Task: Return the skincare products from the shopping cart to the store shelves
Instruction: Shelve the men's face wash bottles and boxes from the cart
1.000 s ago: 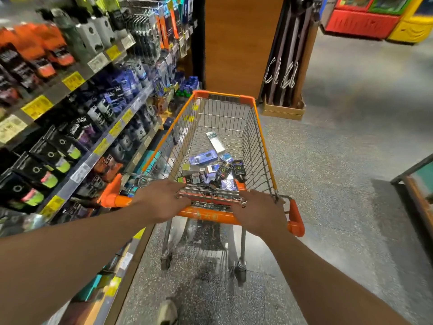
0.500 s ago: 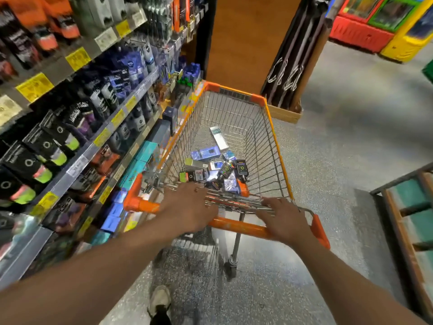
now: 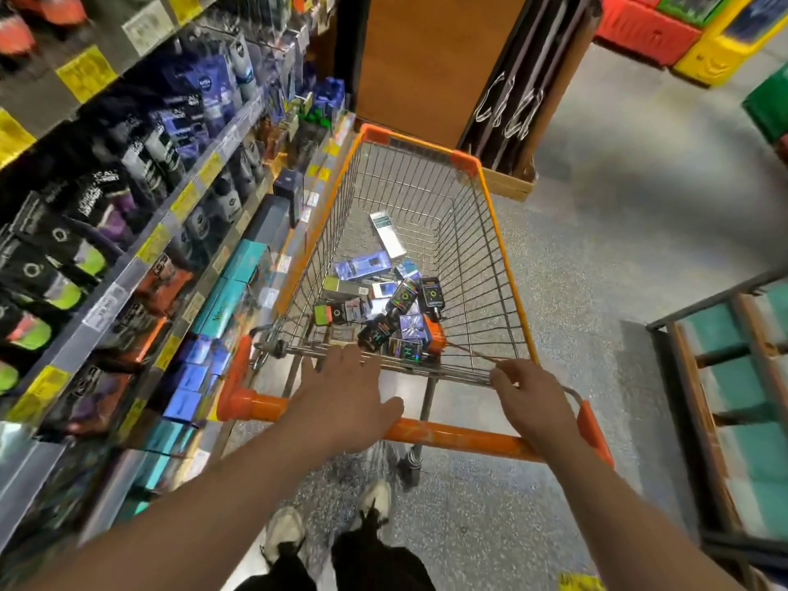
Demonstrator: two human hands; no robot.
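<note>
The left hand (image 3: pixel 347 394) hovers over the orange push bar (image 3: pixel 452 439) of the shopping cart (image 3: pixel 490 232) with fingers spread and loose, gripping nothing, while the right hand (image 3: pixel 533 405) reaches over the bar's other end, fingers lightly curled near the basket's rear wire rim; whether they touch it cannot be told. The skincare products (image 3: pixel 383 305), small boxes and dark bottles, lie heaped on the cart's floor toward the near end. The store shelves (image 3: pixel 140 266), crowded with tubes and boxes, run just beside the cart's left side.

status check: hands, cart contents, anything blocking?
Left hand open over the cart handle, right hand open at the cart's rear rim. Skincare boxes piled in the shopping cart. Shelves close alongside, nothing blocking.
</note>
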